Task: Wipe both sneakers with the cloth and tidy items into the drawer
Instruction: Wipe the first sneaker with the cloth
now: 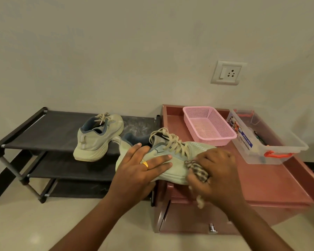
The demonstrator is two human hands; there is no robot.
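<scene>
A pale green sneaker [178, 153] lies across the left edge of the brown drawer unit's top [272, 178], toe pointing right. My left hand [143, 169] grips its side near the heel. My right hand [216, 171] is bunched around a striped cloth [197, 169] pressed against the sneaker's sole edge near the toe. The second sneaker [98, 136] stands on the top shelf of the black shoe rack [43, 131], apart from both hands. The drawer front [188, 221] with a metal knob [212, 229] is below the top and looks shut.
A pink mesh basket [223, 136] sits at the back of the drawer unit's top. Beside it on the right is a clear plastic box [250, 142] with orange clips and small items inside. A wall socket [227, 72] is above. The floor is pale tile.
</scene>
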